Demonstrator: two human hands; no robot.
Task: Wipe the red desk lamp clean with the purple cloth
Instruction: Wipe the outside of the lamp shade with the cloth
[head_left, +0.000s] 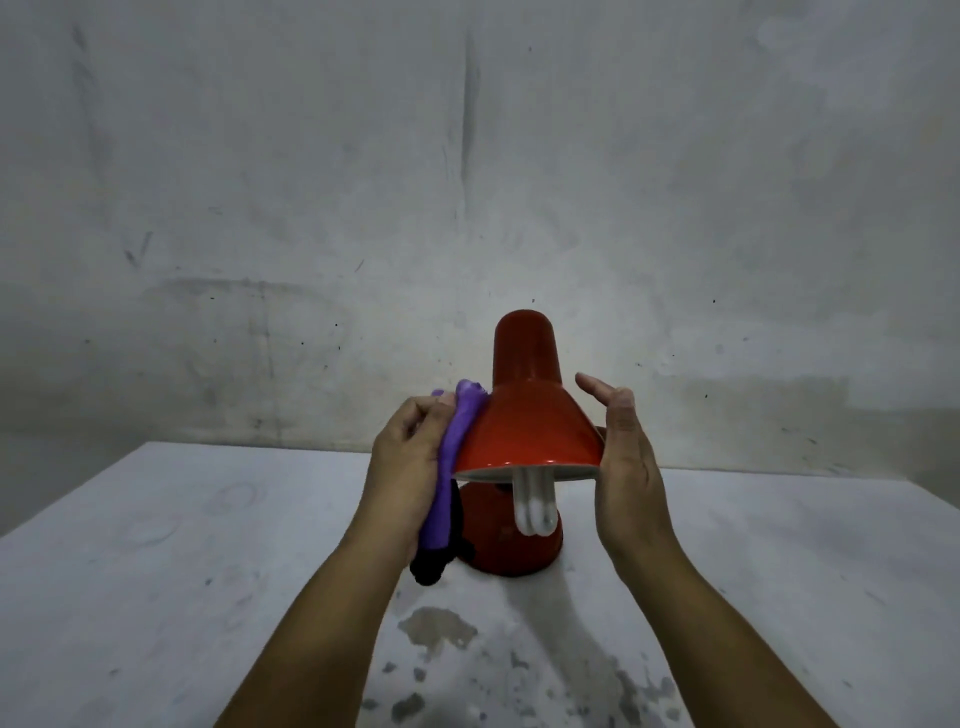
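Observation:
The red desk lamp (527, 415) stands in the middle of the white table, its cone shade facing me and a white bulb (532, 506) hanging out of it. Its round red base (511, 540) sits behind the bulb. My left hand (410, 457) grips the purple cloth (454, 457) and holds it against the shade's left side; a dark end of the cloth hangs down below the hand. My right hand (626, 457) has straight fingers and rests against the shade's right rim.
The white table (208, 571) is stained, with grey blotches near its front centre. A bare grey wall (467, 182) rises right behind the table's far edge.

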